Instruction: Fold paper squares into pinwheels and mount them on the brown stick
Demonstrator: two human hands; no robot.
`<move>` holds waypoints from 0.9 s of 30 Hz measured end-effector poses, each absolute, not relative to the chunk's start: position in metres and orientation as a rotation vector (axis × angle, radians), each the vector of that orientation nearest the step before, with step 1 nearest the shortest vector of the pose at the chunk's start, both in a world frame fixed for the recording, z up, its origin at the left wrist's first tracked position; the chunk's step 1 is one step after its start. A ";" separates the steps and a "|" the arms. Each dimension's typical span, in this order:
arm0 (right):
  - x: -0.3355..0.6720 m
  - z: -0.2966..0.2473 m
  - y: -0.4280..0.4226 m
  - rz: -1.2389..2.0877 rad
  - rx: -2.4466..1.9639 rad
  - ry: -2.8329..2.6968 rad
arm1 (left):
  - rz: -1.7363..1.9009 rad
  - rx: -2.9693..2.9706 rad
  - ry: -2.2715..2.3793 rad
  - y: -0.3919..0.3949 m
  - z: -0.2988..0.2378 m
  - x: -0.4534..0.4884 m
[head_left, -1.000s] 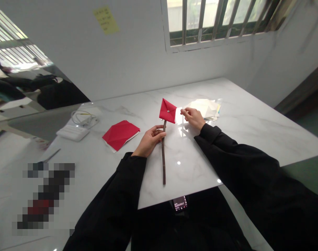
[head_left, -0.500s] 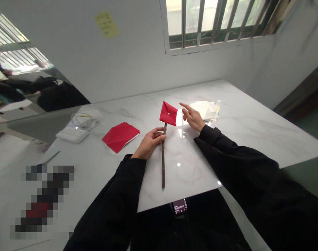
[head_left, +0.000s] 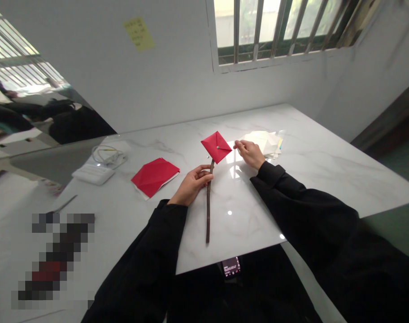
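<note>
left hand grip clamped on stick | right hand curled beside red paper square, grip unclear

Daylight falls through a barred window set high in the plain white wall, which bears a yellow note, and glares off the glossy marble-patterned bench beside a mirror.
</note>
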State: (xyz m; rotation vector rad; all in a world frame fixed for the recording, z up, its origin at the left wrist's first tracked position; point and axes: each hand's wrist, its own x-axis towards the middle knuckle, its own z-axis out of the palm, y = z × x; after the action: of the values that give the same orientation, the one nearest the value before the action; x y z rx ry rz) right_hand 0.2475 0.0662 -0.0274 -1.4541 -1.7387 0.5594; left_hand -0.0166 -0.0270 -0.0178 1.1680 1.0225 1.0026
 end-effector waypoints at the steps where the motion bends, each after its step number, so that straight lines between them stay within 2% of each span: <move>1: 0.247 -0.027 0.065 0.551 -1.437 -1.725 | 1.005 1.161 1.027 -0.027 -0.017 -0.017; 7: 0.243 -0.025 0.061 0.683 -1.486 -1.876 | 1.032 1.094 1.039 -0.028 -0.015 -0.016; 14: 0.239 -0.024 0.058 0.661 -1.493 -1.898 | 1.139 0.920 1.002 -0.026 -0.013 -0.018; 17: 0.232 -0.025 0.052 0.866 -1.378 -1.974 | 1.226 0.778 0.967 -0.024 -0.011 -0.021; 23: 0.201 -0.025 0.024 1.521 -0.900 -2.164 | 1.272 0.730 0.929 -0.023 -0.012 -0.021; 27: 0.188 -0.023 0.009 1.642 -0.743 -2.172 | 1.262 0.787 0.926 -0.023 -0.014 -0.021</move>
State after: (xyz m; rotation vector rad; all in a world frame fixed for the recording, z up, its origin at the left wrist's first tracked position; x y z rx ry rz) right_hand 0.1876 0.0088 -0.0235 -0.7430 -2.1721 1.6422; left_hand -0.0208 -0.0235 -0.0142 0.7866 0.9263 1.2621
